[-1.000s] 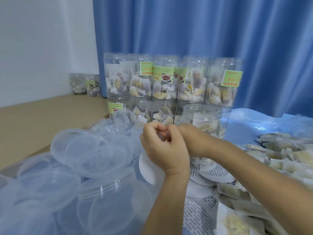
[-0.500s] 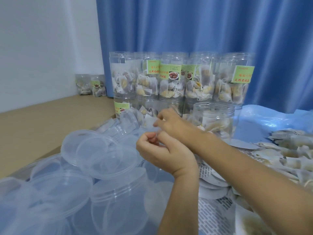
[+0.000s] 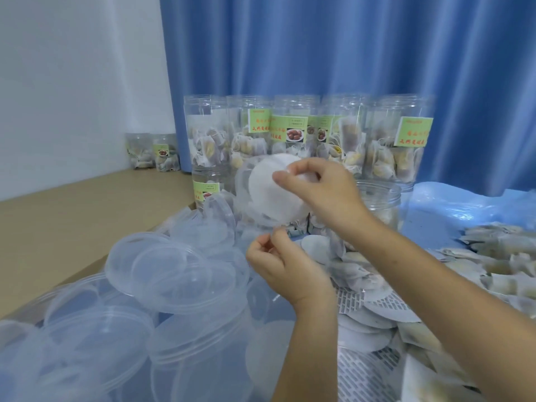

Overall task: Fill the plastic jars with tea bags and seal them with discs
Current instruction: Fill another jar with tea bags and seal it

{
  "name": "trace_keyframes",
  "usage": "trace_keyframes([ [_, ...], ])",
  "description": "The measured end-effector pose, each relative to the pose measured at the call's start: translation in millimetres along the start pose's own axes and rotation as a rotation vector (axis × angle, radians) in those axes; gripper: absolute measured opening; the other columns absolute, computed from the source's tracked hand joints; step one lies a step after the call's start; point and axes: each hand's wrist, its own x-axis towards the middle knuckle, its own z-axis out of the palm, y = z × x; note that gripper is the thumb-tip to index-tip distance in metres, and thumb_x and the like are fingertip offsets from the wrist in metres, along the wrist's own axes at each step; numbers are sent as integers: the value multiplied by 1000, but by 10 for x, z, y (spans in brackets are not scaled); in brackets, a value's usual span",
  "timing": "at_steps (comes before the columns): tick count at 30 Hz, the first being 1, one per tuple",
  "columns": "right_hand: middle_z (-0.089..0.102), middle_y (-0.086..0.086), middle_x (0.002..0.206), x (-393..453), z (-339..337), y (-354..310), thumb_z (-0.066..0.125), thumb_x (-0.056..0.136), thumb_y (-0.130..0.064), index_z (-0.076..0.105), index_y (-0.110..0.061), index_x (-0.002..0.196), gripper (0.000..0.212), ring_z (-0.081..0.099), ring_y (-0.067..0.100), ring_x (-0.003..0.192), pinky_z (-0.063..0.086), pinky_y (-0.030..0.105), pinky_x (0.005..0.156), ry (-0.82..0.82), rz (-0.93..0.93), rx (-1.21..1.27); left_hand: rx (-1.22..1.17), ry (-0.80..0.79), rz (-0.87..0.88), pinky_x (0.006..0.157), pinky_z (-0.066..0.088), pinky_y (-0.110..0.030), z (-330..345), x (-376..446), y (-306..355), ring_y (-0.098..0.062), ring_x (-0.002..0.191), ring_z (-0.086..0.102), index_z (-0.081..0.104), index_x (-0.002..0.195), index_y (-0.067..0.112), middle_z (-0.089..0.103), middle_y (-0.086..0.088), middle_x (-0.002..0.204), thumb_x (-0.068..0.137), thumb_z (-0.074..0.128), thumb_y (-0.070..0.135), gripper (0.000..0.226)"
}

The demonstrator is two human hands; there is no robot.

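Right hand (image 3: pixel 319 192) pinches a white disc (image 3: pixel 272 195) by its upper right edge, thumb and forefinger closed on it; the disc is held up on a tilt, facing the camera, in front of the stacked jars. Left hand (image 3: pixel 278 268) sits just below the disc, thumb and forefinger pinched together — whether they grip the disc's lower edge or only a thin film, cannot tell.

Open jar (image 3: pixel 380 204) with tea bags inside stands right behind the right wrist, no lid on. Behind it, filled jars (image 3: pixel 290 134) with green labels stacked in two tiers against a blue curtain (image 3: pixel 348 53).

Left foreground — heap of clear plastic lids (image 3: pixel 162 274). Under the forearms, more white discs (image 3: pixel 362 323) spread on a perforated white tray (image 3: pixel 356 369). Loose tea bags (image 3: pixel 499 256) piled at right. Two small jars (image 3: pixel 153 152) far back by the wall.
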Motion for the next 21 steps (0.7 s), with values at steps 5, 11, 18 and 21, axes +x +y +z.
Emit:
trace_keyframes([
  [5, 71, -12, 88, -253, -484, 5, 78, 73, -29, 71, -27, 78, 9, 65, 5, 85, 51, 19, 76, 4, -97, 107, -312, -301, -320, 66, 56, -34, -37, 20, 44, -23, 83, 68, 56, 108, 22, 64, -9, 100, 83, 59, 48, 37],
  [11, 69, -25, 88, -479, -785, 181, 79, 72, -19, 72, -31, 88, 22, 64, -2, 85, 51, 13, 76, -10, -170, 31, -230, -514, -379, 67, 58, -38, -15, -29, 38, -23, 86, 72, 66, 100, 27, 76, -2, 87, 71, 61, 58, 42],
  [18, 70, 1, 104, -687, -700, 223, 73, 75, -26, 74, -12, 102, 30, 58, 7, 100, 41, 13, 90, -40, -612, -373, -411, -577, -449, 101, 42, -52, -88, 6, 30, -32, 98, 64, 67, 106, 11, 66, -12, 104, 71, 60, 61, 61],
  [21, 69, -17, 99, -667, -743, 141, 68, 83, -22, 72, -28, 99, 17, 61, -2, 95, 46, 13, 84, -55, -385, -30, -508, -674, -424, 82, 52, -40, -101, 44, 31, -28, 90, 67, 74, 98, 13, 70, -12, 101, 82, 43, 58, 57],
])
